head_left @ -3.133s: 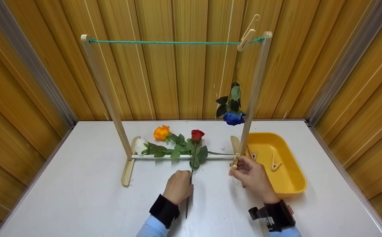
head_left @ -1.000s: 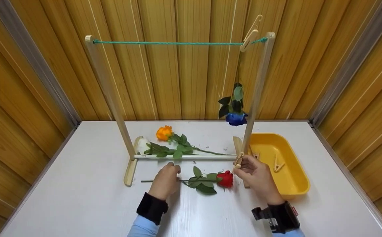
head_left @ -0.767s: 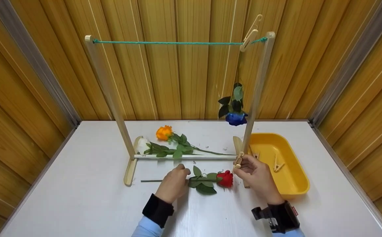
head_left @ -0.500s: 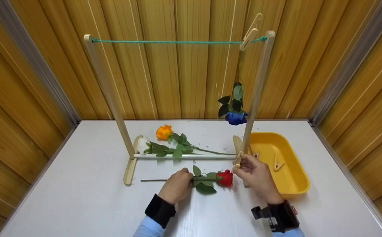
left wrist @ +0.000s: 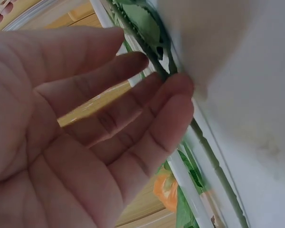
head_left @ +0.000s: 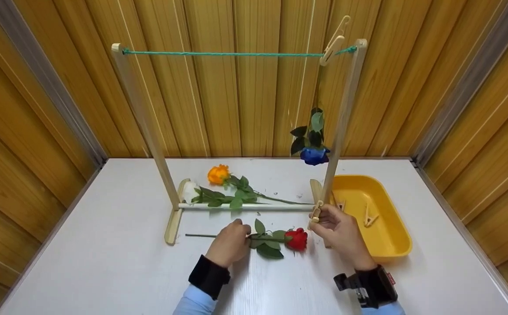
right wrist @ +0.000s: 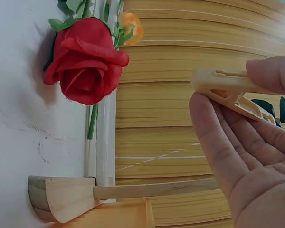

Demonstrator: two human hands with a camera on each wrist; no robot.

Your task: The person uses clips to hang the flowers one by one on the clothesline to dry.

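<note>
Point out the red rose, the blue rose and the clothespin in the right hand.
Red rose (right wrist: 88, 64): right wrist view, on its bloom.
Blue rose (head_left: 314, 156): head view, on its bloom, which hangs downward.
Clothespin (right wrist: 232, 85): right wrist view, on the middle of its body.

The left hand (head_left: 229, 243) hides part of the red rose (head_left: 296, 239). In the right wrist view, the edges crop the right hand (right wrist: 261, 175) and tray (right wrist: 126, 216).
</note>
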